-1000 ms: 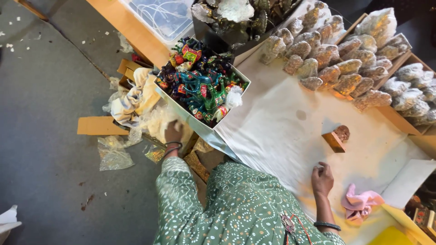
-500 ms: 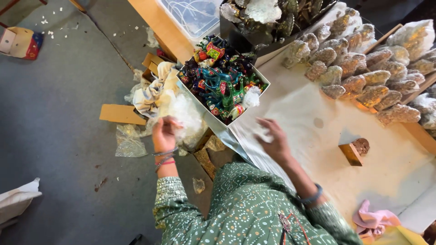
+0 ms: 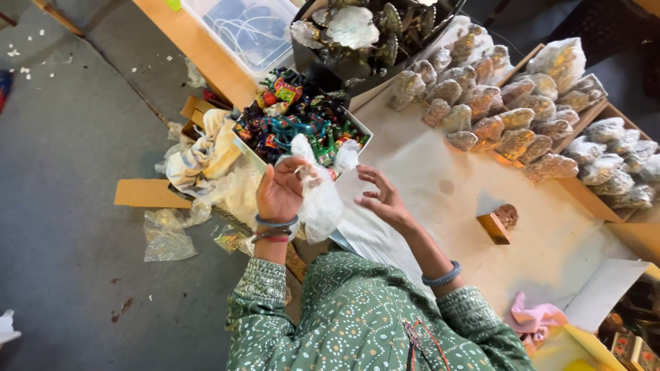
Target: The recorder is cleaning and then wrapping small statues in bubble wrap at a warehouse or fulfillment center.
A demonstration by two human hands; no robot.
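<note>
Now raised and drawn together since half a second ago, just near of the box of painted figurines point(image 3: 302, 124). Left hand point(image 3: 278, 192) gripping a crumpled, translucent white plastic bag point(image 3: 317, 199), hanging limp above the tabletop point(image 3: 440, 178) edge. Right hand point(image 3: 381, 199) open, fingers spread, just right of the bag, not touching. Bag's contents impossible to make out; lower folds partly hidden behind the left hand.

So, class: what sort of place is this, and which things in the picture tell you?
Probably a craft packing workspace: rows of plastic-wrapped figurines on a paper-covered table, a box of painted figures, and the left hand holding a plastic bag.
</note>
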